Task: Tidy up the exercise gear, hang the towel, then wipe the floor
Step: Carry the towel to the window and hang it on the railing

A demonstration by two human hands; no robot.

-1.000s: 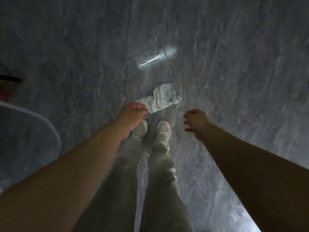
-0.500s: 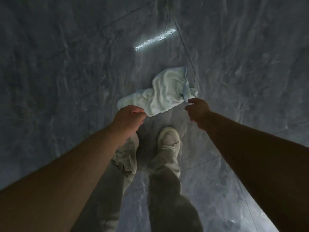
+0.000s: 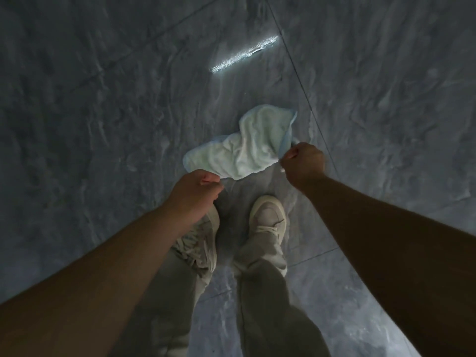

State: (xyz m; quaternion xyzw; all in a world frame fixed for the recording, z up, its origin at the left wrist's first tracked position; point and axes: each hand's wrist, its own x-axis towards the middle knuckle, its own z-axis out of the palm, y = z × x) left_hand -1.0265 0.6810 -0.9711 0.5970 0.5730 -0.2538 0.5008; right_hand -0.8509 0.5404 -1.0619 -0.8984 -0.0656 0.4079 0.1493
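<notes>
A crumpled pale blue-white cloth hangs between my two hands above the grey marble floor. My left hand pinches its lower left edge with curled fingers. My right hand grips its right corner in a fist. The cloth sags in the middle and bunches upward at the far end. Whether its far part touches the floor I cannot tell.
My two pale sneakers and light trousers stand just below the cloth. A bright strip of reflected light lies on the tiles ahead. Tile joints run diagonally across the dim floor.
My right hand reached forward and took hold of the cloth's right corner. The cloth spread wider between both hands, and the view came closer to the floor.
</notes>
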